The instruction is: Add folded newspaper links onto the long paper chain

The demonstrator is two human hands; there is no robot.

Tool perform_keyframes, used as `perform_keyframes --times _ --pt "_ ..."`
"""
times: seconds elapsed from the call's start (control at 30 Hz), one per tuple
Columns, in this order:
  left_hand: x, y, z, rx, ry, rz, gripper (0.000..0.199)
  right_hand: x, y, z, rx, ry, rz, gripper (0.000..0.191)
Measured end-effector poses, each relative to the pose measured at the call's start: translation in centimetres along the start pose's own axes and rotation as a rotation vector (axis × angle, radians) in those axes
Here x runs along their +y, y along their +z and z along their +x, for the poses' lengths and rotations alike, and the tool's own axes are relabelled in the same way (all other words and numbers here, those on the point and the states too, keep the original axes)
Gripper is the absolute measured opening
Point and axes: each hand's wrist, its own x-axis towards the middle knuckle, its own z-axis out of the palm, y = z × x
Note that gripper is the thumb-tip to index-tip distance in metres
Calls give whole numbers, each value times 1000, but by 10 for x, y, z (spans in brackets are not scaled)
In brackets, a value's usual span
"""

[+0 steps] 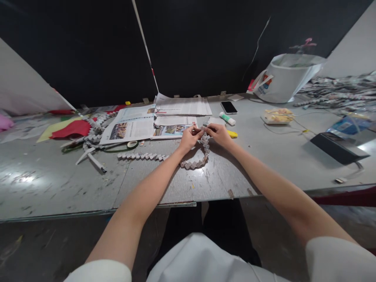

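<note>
A zigzag chain of folded newspaper (192, 165) lies curved on the grey table, its tail stretching left beneath my left forearm. Its near end rises in a loop to my fingers. My left hand (190, 138) pinches that end between thumb and fingertips. From the other side my right hand (217, 135) grips the same end, fingers bent together, the two hands almost touching. The exact folds between the fingertips are hidden. Just beyond my right hand lie a green and white glue stick (227, 118) and a yellow tool (232, 134), partly covered by the hand.
Newspapers (129, 124) spread behind my hands, with a phone (228, 107) to their right. More folded chain (95, 131), red paper (73, 130) and a tape roll (132, 144) lie left. Rightward are a white bag (289, 78), a tissue pack (278, 116), a black device (337, 148) and paper strips (343, 90).
</note>
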Motion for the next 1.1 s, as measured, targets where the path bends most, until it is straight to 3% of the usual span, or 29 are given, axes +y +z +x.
perform_keyframes --times 0.13,0.27,0.53,0.77,1.1 --pt "5 0 0 -22 -53 -60 58 3 3 3 42 81 113 49" --pt "8 1 -1 -6 -124 -111 58 -4 6 3 27 50 273 47" --pt "3 -2 1 11 -201 -163 63 -10 2 0 -27 -30 288 38" --pt "-5 -1 2 -54 -194 -268 66 -9 -2 1 -35 -1 232 39" --pt "-2 0 4 2 -320 -333 61 -11 2 0 -56 -26 226 34"
